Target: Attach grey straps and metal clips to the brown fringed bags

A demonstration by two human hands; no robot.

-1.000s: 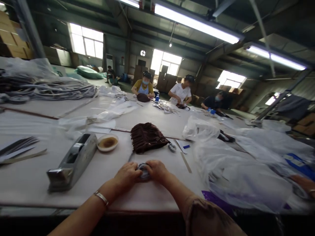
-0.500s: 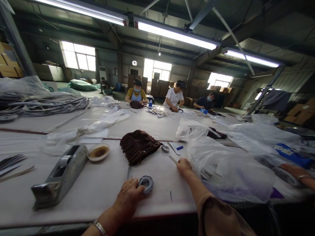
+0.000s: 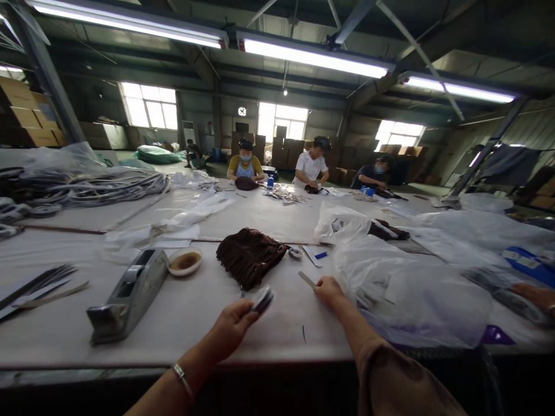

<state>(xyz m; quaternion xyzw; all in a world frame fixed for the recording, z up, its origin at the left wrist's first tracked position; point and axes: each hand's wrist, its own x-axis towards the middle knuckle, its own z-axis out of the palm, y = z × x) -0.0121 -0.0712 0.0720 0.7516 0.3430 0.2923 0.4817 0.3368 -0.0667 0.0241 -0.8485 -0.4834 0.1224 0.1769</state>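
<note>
My left hand (image 3: 234, 325) grips a small grey coiled roll (image 3: 263, 299), tilted up off the table at the centre. In my right hand (image 3: 330, 290), a thin grey strip (image 3: 307, 279) is pinched and points up and to the left. A dark brown fringed piece (image 3: 251, 257) lies on the table just beyond both hands. Beside its right end sit another small coil (image 3: 295, 253) and a white paper piece with a blue item (image 3: 321, 255).
A metal tape dispenser (image 3: 130, 294) and a round dish (image 3: 185, 262) stand at the left. Clear plastic bags (image 3: 407, 294) cover the right side. Another person's hand (image 3: 531, 294) rests at the far right. Several people work across the table (image 3: 277, 222).
My left hand has lifted and tilted the coiled roll, which lay flatter before. My right hand still holds the strip in nearly the same place. The view has shifted slightly.
</note>
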